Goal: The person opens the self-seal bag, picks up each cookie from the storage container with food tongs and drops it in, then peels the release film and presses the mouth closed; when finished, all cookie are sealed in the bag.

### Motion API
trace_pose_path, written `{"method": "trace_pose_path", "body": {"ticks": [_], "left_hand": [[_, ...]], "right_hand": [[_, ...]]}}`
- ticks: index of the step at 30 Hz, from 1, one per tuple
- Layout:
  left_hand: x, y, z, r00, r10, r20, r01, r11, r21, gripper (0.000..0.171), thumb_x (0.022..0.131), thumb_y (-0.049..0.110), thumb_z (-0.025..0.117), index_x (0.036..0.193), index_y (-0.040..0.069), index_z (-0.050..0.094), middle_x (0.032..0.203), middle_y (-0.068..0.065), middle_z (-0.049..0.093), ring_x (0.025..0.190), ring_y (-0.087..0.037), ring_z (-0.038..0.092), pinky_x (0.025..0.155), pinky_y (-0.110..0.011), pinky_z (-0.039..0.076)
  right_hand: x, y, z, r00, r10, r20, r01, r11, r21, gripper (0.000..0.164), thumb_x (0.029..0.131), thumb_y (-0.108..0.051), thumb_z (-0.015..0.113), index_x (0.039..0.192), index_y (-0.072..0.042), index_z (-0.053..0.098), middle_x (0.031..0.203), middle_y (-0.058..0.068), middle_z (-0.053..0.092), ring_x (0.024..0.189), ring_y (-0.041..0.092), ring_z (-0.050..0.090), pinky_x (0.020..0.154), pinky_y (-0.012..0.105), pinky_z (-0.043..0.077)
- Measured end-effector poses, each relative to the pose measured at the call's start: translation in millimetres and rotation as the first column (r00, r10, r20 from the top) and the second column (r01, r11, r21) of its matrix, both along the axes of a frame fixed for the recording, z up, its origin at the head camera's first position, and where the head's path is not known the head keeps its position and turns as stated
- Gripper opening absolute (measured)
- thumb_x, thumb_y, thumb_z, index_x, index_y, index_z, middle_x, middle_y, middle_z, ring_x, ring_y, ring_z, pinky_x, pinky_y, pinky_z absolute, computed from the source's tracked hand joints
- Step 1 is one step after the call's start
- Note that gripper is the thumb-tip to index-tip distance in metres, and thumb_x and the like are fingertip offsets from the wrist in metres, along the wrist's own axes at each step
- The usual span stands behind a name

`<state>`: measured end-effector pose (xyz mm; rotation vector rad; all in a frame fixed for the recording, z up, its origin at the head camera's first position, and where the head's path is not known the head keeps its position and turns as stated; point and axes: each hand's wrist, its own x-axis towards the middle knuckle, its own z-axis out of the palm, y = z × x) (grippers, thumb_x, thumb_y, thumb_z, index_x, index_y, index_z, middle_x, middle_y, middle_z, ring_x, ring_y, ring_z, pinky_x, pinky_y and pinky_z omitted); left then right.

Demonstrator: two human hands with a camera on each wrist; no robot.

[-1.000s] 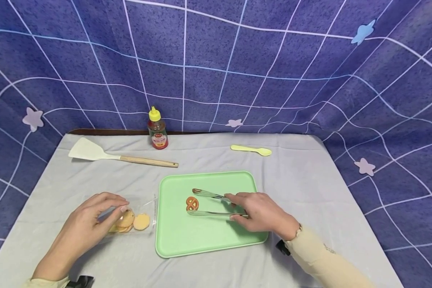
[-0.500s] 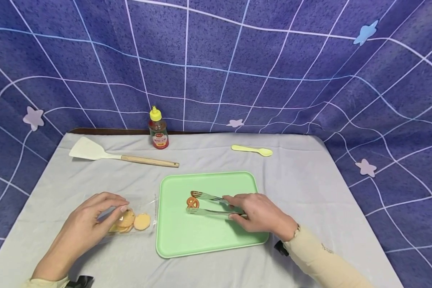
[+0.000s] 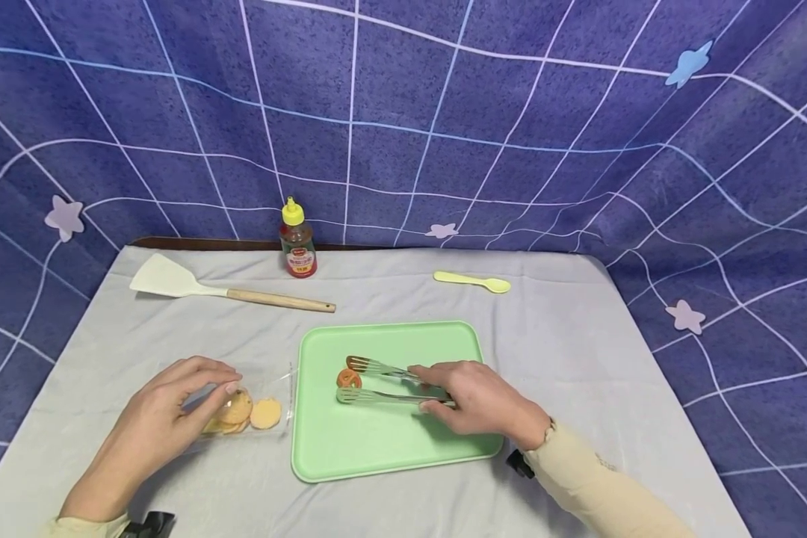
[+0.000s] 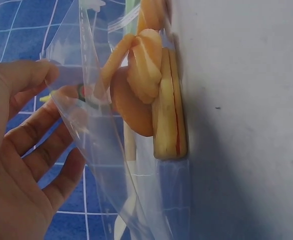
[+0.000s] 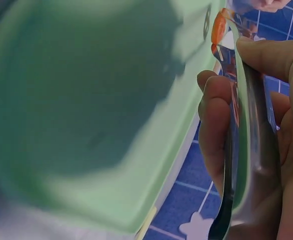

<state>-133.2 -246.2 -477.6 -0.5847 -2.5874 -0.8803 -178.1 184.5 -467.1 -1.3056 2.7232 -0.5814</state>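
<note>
My right hand (image 3: 477, 396) grips metal tongs (image 3: 383, 397) over the green tray (image 3: 390, 448). Between the tong tips is a brown pretzel (image 3: 349, 379); the right wrist view shows this pretzel (image 5: 219, 27) off the tray, with its shadow beside it. On the left, my left hand (image 3: 158, 433) pinches the upper edge of a clear plastic bag (image 4: 91, 55) between thumb and finger. Several round yellow crackers (image 3: 265, 413) lie inside the bag, one on its own and the others heaped; the hand partly hides the heap in the head view.
A white spatula (image 3: 164, 278) with a wooden handle lies at the back left. Behind its handle stands a yellow-capped sauce bottle (image 3: 300, 250). A small yellow spoon (image 3: 471, 280) rests beyond the tray. Blue grid-patterned cloth (image 3: 390, 90) hangs around the table.
The tong arms have closed in around the pretzel, and tongs and pretzel have shifted a little to the left. My left hand stays still at the bag.
</note>
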Motion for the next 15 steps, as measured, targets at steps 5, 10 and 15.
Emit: {"method": "trace_pose_path", "body": {"ticks": [5,10,15], "left_hand": [[-0.5,0,1.1,1.0,-0.009,-0.003,0.009,1.0,0.003,0.022,0.079,0.012,0.076,0.095,0.027,0.071,0.099,0.013,0.061,0.096,-0.009,0.055,0.087,-0.012,0.033],[-0.7,1,2.3,1.0,-0.016,-0.012,0.016,1.0,0.005,0.023,0.079,0.011,0.076,0.095,0.027,0.071,0.099,0.013,0.062,0.096,-0.01,0.055,0.087,-0.012,0.034],[-0.6,2,3.5,1.0,-0.011,0.0,0.011,1.0,-0.001,0.023,0.079,0.011,0.076,0.095,0.028,0.07,0.099,0.014,0.061,0.095,-0.008,0.055,0.084,-0.013,0.035]], "right_hand": [[-1.6,-19,3.2,0.999,0.046,-0.022,-0.046,0.999,-0.006,0.049,0.09,-0.034,0.061,0.134,-0.014,0.052,0.102,-0.009,0.064,0.062,-0.004,0.048,0.067,0.023,0.047],[-4.6,-46,5.8,0.995,0.087,-0.05,-0.086,0.996,0.016,0.049,0.09,-0.035,0.059,0.133,-0.014,0.052,0.102,-0.008,0.064,0.063,-0.003,0.048,0.07,0.024,0.049],[-6.8,-71,2.8,0.989,0.123,-0.078,-0.12,0.992,0.038,0.049,0.091,-0.038,0.057,0.133,-0.013,0.052,0.094,-0.009,0.062,0.063,-0.003,0.046,0.069,0.024,0.049]]}}
